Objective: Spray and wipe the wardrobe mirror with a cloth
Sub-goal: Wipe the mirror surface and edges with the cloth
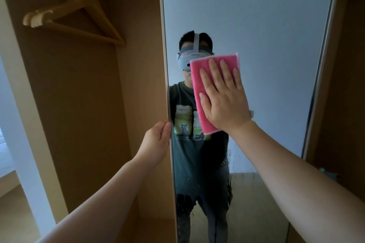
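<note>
Mirror (266, 25): right hand (225, 100) flat, pressing cloth (197, 77); left hand (158, 140) gripping door edge

There is one view, from a wide-angle camera worn on my head. It faces forward and a little downward, nearly square to the wardrobe mirror (266, 25), and the headset (186, 61) shows reflected just left of centre. It sits close, at arm's reach of the glass. My forearms enter from the two bottom corners. My left grip (157, 140) is on the mirror's near edge below centre, and my right grip (223, 96) lies flat on the pink cloth (201, 77) at mid-frame. The left third looks into the open wardrobe (88, 104), with wooden hangers (79, 17) at upper left. Straight lines bow toward the frame's edges.
</note>
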Demonstrator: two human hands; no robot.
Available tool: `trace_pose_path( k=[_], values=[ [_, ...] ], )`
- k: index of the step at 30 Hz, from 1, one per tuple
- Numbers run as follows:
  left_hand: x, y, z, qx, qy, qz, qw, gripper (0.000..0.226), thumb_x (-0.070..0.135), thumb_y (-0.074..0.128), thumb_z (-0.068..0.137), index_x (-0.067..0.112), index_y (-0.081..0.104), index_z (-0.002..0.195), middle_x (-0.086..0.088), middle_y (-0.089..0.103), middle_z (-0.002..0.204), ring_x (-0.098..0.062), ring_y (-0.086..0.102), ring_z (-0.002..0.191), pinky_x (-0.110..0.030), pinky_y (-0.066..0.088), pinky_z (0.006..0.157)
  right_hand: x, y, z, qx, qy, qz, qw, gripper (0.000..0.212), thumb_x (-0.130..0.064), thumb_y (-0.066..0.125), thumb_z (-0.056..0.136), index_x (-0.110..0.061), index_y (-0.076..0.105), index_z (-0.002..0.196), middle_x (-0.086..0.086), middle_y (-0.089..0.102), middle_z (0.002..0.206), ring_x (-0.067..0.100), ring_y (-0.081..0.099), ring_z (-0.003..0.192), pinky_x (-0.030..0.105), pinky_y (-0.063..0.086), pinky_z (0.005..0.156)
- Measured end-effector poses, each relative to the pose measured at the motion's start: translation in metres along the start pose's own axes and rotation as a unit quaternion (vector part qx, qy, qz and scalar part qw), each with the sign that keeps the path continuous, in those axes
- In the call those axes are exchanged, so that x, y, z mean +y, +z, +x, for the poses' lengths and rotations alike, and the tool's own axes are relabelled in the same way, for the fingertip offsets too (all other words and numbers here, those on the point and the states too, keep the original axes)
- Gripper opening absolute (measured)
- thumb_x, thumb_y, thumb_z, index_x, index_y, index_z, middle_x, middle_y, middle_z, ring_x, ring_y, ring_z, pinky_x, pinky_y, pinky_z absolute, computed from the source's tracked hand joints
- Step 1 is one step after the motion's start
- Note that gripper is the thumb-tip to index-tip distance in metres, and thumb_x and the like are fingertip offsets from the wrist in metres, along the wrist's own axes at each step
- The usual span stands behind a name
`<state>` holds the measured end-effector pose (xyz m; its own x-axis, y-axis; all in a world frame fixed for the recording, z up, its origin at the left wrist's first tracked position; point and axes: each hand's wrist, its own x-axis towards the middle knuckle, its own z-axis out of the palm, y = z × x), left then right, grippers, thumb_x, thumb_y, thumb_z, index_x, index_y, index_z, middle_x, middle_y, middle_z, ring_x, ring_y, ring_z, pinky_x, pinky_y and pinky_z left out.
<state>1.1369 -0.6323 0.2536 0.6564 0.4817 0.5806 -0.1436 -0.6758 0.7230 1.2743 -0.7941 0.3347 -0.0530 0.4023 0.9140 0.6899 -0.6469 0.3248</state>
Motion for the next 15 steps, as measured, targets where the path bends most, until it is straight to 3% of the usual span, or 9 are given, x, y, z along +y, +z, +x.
trace_pose_path(
  k=[7,12,15],
  values=[
    [0.0,0.001,0.0,0.008,0.006,0.014,1.0,0.034,0.036,0.038,0.1,0.015,0.058,0.083,0.0,0.057,0.069,-0.003,0.048,0.055,-0.021,0.043,0.052,-0.003,0.009,-0.025,0.012,0.058,0.006,0.998,0.057,-0.037,0.032,0.101,-0.01,0.028,0.151,0.018,0.028,0.157,0.038,0.021,0.145,0.052,0.01,0.12],
    [0.0,0.002,0.001,0.009,0.016,0.025,1.0,0.035,0.036,0.036,0.099,0.017,0.059,0.081,0.002,0.056,0.067,-0.001,0.047,0.054,-0.018,0.041,0.05,-0.006,0.015,-0.056,0.002,0.088,0.008,0.996,0.057,-0.037,0.029,0.101,-0.01,0.027,0.151,0.018,0.029,0.156,0.039,0.022,0.145,0.052,0.011,0.12],
    [-0.002,0.003,0.001,0.013,0.013,0.027,0.999,0.035,0.036,0.036,0.1,0.017,0.058,0.081,0.002,0.056,0.067,-0.002,0.047,0.055,-0.025,0.043,0.055,-0.009,0.018,-0.075,-0.001,0.099,0.014,0.995,0.057,-0.037,0.027,0.101,-0.01,0.022,0.151,0.018,0.026,0.156,0.038,0.02,0.145,0.052,0.01,0.12]
  ],
)
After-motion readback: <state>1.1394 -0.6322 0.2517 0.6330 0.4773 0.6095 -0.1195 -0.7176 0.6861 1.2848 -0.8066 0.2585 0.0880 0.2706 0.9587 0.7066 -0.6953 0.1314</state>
